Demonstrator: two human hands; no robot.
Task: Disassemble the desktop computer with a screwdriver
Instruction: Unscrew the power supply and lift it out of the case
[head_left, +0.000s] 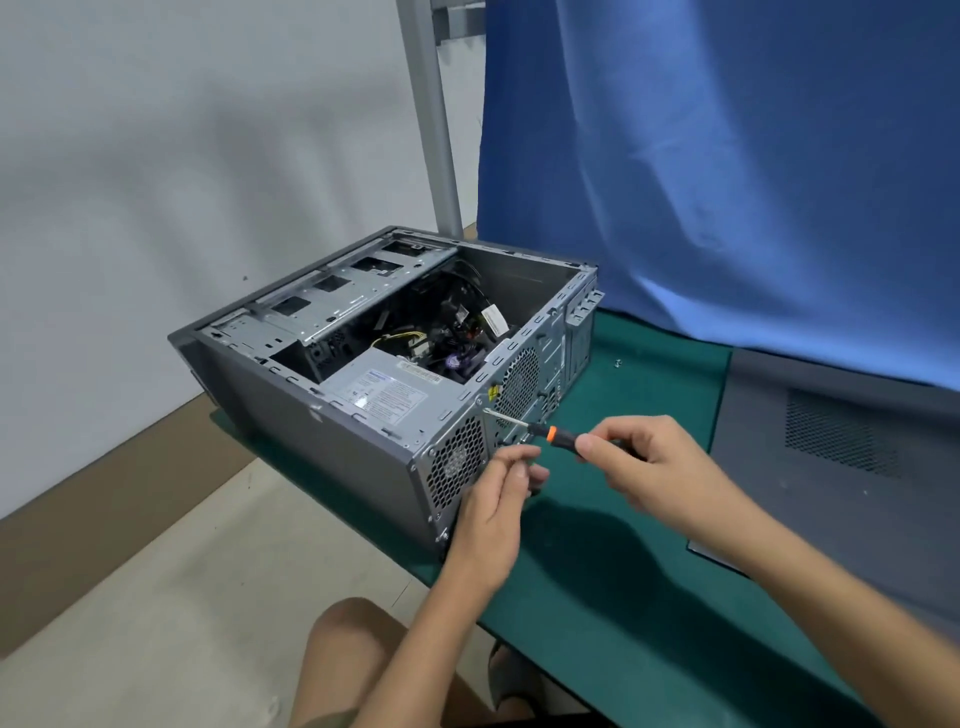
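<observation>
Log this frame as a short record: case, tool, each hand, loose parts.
case: grey metal desktop computer case, on its side on green mat, side open
tool: black-and-orange-handled screwdriver, tip at case's rear panel
right hand: grips screwdriver handle
left hand: fingers curled beside rear panel; holding anything unclear
loose parts: grey perforated side panel and small silver screw on mat

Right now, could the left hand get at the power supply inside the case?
Probably yes: the case lies open-topped, and the left hand is at its rear, right beside the power supply.
</observation>
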